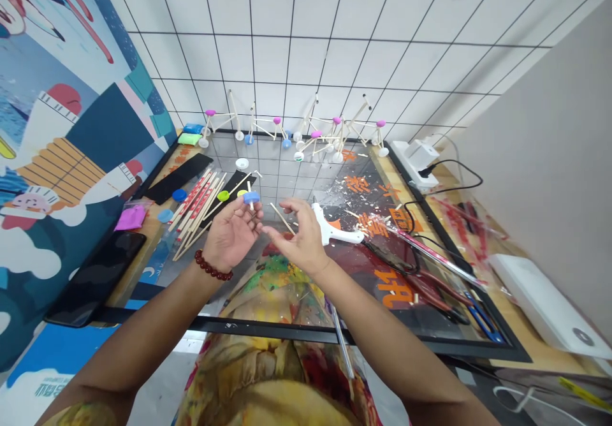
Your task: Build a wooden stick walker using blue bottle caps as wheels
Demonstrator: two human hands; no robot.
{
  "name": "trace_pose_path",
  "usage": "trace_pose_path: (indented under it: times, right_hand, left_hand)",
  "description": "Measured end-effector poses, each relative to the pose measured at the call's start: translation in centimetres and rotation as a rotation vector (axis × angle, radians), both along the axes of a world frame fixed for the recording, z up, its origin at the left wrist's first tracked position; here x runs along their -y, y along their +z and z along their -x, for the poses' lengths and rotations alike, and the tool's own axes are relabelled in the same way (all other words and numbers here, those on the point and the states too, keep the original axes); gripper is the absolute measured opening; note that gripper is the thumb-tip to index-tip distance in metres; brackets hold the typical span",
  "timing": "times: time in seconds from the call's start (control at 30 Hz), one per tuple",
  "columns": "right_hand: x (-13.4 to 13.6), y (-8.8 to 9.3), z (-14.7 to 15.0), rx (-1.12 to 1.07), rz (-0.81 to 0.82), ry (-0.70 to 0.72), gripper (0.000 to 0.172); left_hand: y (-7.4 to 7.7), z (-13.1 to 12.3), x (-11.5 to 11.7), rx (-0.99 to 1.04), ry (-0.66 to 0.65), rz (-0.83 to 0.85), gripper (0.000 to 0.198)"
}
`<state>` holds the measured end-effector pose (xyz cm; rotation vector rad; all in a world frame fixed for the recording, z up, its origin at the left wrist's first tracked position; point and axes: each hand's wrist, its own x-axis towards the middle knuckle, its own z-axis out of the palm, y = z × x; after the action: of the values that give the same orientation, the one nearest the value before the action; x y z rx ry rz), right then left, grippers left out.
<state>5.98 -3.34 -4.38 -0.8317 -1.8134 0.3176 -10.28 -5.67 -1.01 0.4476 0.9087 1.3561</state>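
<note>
Pinched between the thumb and fingers of my left hand (235, 233) is a blue bottle cap (251, 198) with a short pale stick through its middle. My right hand (302, 235) is beside it with thumb and fingers apart, and I see nothing in it. Just right of that hand, a white glue gun (340, 229) lies on the glossy tabletop. Behind the left hand are a yellow-green cap (223, 195), a white cap (242, 164) and a black strip (241, 182). Wooden chopsticks (194, 212), some in red-printed wrappers, lie to the left.
Several small stick-and-cap models (268, 126) stand along the tiled wall. Pliers (430, 289), a blue cutter (482, 317) and wood scraps lie on the right. A power strip (414, 164) with cables sits at the back right. A phone (95, 279) rests at the left edge.
</note>
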Motion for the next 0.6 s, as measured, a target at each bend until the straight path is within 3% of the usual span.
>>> trace_pose_path:
  times: [0.13, 0.23, 0.6]
  right_hand:
    - [0.3, -0.1, 0.4, 0.042, -0.052, -0.023, 0.052]
    - [0.3, -0.1, 0.5, 0.076, -0.053, -0.055, 0.05]
    - [0.0, -0.1, 0.0, 0.096, -0.027, -0.096, 0.029]
  left_hand:
    - [0.3, -1.5, 0.3, 0.194, -0.035, 0.12, 0.016]
    - [0.2, -2.5, 0.6, 0.261, -0.052, 0.164, 0.018]
    - [-1.1, -2.9, 1.1, 0.196, -0.167, 0.082, 0.014]
